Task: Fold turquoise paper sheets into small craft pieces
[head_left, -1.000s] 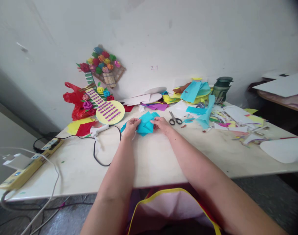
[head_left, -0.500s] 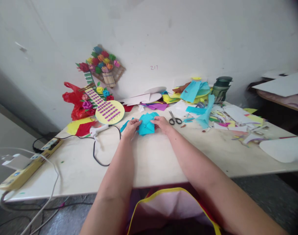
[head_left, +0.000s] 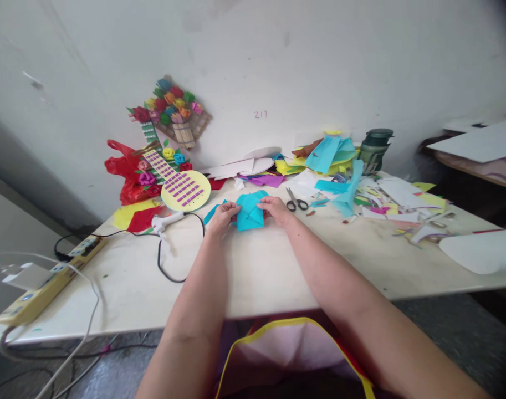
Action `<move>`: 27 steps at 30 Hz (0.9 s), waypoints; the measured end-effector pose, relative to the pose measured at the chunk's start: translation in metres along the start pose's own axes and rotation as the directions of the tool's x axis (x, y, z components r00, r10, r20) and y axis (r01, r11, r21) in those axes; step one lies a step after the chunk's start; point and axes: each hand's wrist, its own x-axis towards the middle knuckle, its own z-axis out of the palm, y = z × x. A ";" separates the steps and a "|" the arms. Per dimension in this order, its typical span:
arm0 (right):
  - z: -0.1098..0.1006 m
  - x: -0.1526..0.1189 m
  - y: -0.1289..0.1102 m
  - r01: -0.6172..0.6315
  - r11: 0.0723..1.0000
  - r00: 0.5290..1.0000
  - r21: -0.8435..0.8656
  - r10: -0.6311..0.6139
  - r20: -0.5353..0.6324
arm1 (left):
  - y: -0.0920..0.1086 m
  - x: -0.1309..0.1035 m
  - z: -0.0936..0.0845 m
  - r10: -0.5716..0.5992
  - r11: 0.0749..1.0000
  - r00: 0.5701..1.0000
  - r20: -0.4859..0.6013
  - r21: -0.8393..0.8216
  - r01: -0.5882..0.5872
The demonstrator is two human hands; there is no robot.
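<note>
Between my two hands is a folded piece of blue paper, held just above the white table with its creased face toward me. My left hand pinches its left edge, and my right hand pinches its right edge. Behind my left hand lies another strip of blue paper. A pair of scissors with dark handles rests a little right of my right hand. To the left sits a white glue gun with a black cord. The fingertips behind the paper are hidden.
A yellow paper guitar and a red plastic bag stand at the back left. The power strip runs along the left edge. Paper scraps and a green bottle are at the right. Stacked coloured paper leans by the wall.
The blue paper's lower part has turned slightly and its front crease shows differently. Both hands keep their pinch in almost the same place.
</note>
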 end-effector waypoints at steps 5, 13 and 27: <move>0.000 0.000 -0.001 0.003 1.000 1.000 0.023 -0.004 0.009 | 0.000 0.000 0.000 -0.038 0.999 0.999 0.031 -0.017 0.039; 0.001 0.001 0.001 0.003 0.998 1.000 0.056 -0.004 0.014 | -0.001 0.003 -0.002 -0.054 0.997 0.998 -0.011 -0.063 0.053; 0.002 0.000 0.002 0.042 0.993 0.998 0.111 -0.048 0.048 | -0.007 0.007 -0.007 -0.009 0.996 1.000 -0.004 -0.086 0.009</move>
